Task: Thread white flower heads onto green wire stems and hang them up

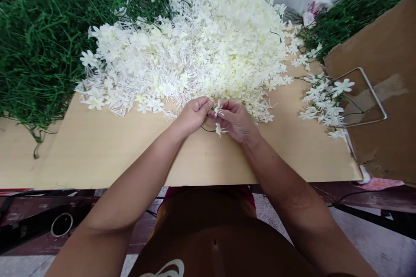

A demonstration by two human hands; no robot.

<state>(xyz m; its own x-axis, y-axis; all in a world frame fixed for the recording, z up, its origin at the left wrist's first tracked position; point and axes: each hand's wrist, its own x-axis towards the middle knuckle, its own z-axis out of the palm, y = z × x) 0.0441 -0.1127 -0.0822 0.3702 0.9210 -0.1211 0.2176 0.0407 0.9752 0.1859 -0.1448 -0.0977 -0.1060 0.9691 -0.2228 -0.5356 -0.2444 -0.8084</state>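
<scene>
My left hand (pixel 196 116) is closed in a pinch on a thin green artificial flower stem (pixel 209 130), just in front of the flower pile. Beside it, my right hand (pixel 239 122) pinches a white artificial flower (pixel 218 110) at the stem's tip. The fingertips of both hands nearly meet there. A second white flower (pixel 219 130) hangs below on a branch of the same stem. Behind the hands lies a big heap of loose white flowers (pixel 201 47), petals and thin stamens tangled together.
A large mass of green stems (pixel 42 39) covers the table's left side; more stems (pixel 354 17) lie at the back right. On the right, white flowers on stems (pixel 325 101) rest by a bent metal wire frame (pixel 373 91) against a cardboard box (pixel 386 52). The wooden tabletop (pixel 113 151) ends near my body.
</scene>
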